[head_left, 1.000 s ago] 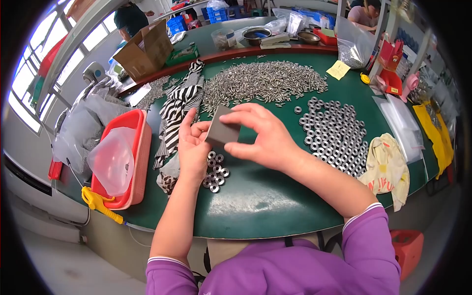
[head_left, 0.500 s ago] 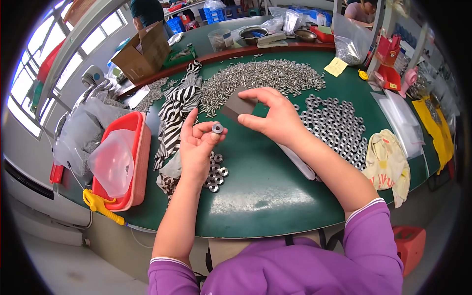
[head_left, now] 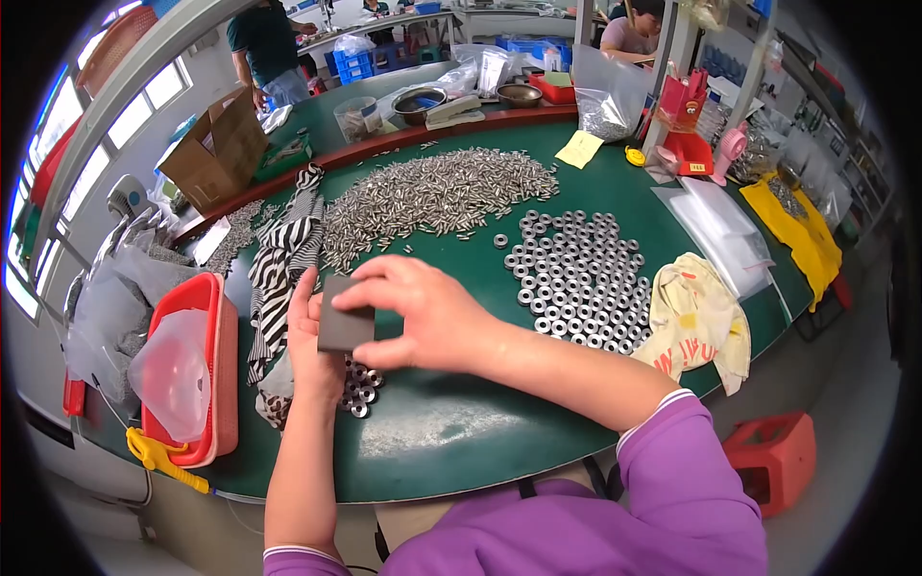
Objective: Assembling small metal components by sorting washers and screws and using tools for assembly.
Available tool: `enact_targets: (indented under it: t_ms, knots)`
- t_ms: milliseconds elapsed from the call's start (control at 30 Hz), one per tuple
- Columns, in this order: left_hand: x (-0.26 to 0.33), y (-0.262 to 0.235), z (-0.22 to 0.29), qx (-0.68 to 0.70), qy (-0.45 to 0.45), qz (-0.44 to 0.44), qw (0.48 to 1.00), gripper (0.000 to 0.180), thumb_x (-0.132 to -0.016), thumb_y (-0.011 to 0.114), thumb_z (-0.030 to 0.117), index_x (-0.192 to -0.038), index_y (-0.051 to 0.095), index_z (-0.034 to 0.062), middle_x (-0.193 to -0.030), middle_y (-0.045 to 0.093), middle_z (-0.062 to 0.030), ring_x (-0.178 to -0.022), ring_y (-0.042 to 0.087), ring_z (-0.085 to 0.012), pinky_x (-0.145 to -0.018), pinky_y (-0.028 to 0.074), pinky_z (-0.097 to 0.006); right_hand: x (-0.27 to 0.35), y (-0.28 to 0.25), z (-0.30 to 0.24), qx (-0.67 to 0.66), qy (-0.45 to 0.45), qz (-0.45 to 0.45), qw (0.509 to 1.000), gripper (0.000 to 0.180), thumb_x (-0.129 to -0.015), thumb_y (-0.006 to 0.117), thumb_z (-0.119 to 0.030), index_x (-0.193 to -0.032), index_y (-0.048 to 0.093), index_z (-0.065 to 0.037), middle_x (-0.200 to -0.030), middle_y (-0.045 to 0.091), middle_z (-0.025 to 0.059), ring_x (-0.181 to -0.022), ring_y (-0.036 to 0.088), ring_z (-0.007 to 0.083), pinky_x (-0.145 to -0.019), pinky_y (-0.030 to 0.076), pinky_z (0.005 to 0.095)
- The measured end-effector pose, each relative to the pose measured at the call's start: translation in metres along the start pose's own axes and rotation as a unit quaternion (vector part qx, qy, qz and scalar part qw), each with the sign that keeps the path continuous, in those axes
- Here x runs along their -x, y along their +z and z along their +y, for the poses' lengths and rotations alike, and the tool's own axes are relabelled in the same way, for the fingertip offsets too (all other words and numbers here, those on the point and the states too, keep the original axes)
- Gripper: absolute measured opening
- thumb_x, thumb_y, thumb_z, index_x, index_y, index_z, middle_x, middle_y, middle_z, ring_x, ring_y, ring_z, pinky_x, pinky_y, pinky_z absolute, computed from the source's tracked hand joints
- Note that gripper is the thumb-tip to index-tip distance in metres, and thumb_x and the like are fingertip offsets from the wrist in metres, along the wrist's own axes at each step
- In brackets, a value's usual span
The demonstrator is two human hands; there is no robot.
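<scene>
Grey block [head_left: 346,324]: held above the green table [head_left: 451,384], just before the left hand [head_left: 315,357]; judged stiff, fairly light, unlikely to break.
Right hand [head_left: 427,312]: block pinched between thumb at its lower edge and fingers near its upper edge.
Left-hand grip: mostly covered by the block; cannot be told.
Block edges: best gripped on opposite sides, broad face left free.

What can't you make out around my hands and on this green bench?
Head view: part of your left hand, and anything it holds, hidden by the dark grey rectangular block in your right hand.
Head view: how many small silver metal rings lie beside that hand; the block may cover some.
Head view: the bottom of the red plastic basket, hidden by the translucent plastic bag in it.
</scene>
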State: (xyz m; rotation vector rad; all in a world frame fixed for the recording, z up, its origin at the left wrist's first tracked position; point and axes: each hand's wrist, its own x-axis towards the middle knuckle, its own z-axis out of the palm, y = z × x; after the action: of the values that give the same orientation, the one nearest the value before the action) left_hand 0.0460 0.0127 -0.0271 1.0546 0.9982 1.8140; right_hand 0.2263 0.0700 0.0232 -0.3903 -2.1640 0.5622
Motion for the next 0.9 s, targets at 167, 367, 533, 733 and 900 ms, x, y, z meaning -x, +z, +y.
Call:
enact_targets:
  t_ms: [167, 367, 533, 733, 900]
  knots:
    - [0.002, 0.008, -0.001, 0.024, -0.037, 0.006, 0.999, 0.062, -0.094, 0.06, 0.026, -0.144, 0.03, 0.0069, -0.121, 0.055, -0.009, -0.107, 0.057, -0.0194, -0.091, 0.05, -0.033, 0.002, -0.004, 0.005, -0.005, 0.007, 0.011, 1.0, 0.048, -0.067, 0.077, -0.03, -0.111, 0.065, -0.013, -0.119, 0.056, 0.0135, -0.108, 0.057, 0.0311, -0.093, 0.046, 0.041]
    - [0.005, 0.01, 0.01, 0.058, -0.048, -0.038, 0.996, 0.076, -0.084, 0.068, 0.003, -0.145, 0.022, 0.0015, -0.107, 0.059, -0.0085, -0.095, 0.062, -0.018, -0.084, 0.053, -0.026, -0.006, -0.023, 0.021, 0.082, 0.089, 0.062, 0.991, 0.047, -0.069, 0.076, -0.026, -0.111, 0.065, -0.011, -0.115, 0.059, 0.0125, -0.106, 0.058, 0.0293, -0.091, 0.047, 0.0389]
    - [0.002, 0.008, 0.01, 0.071, -0.049, 0.012, 0.996, 0.079, -0.081, 0.069, 0.001, -0.145, 0.022, 0.001, -0.109, 0.06, -0.0087, -0.098, 0.062, -0.0178, -0.087, 0.053, -0.031, 0.004, 0.001, -0.002, -0.016, 0.047, 0.021, 0.999, 0.048, -0.069, 0.076, -0.03, -0.111, 0.064, -0.013, -0.118, 0.056, 0.0131, -0.109, 0.055, 0.0314, -0.095, 0.045, 0.0405]
    - [-0.001, 0.007, 0.006, 0.076, -0.059, -0.045, 0.994, 0.077, -0.084, 0.067, 0.002, -0.145, 0.021, 0.0023, -0.108, 0.061, -0.0073, -0.099, 0.061, -0.0163, -0.087, 0.051, -0.031, -0.004, -0.016, 0.017, -0.006, 0.084, 0.033, 0.996, 0.047, -0.066, 0.078, -0.023, -0.11, 0.066, -0.01, -0.114, 0.059, 0.0129, -0.107, 0.058, 0.0297, -0.092, 0.048, 0.0375]
    - [-0.004, 0.014, 0.01, 0.1, -0.099, 0.014, 0.99, 0.081, -0.081, 0.066, -0.002, -0.146, 0.019, 0.0042, -0.111, 0.059, -0.0073, -0.101, 0.06, -0.018, -0.086, 0.053, -0.032, -0.002, -0.006, 0.006, 0.011, 0.005, 0.003, 1.0, 0.048, -0.066, 0.077, -0.027, -0.11, 0.066, -0.013, -0.118, 0.057, 0.0136, -0.111, 0.056, 0.0302, -0.096, 0.045, 0.0394]
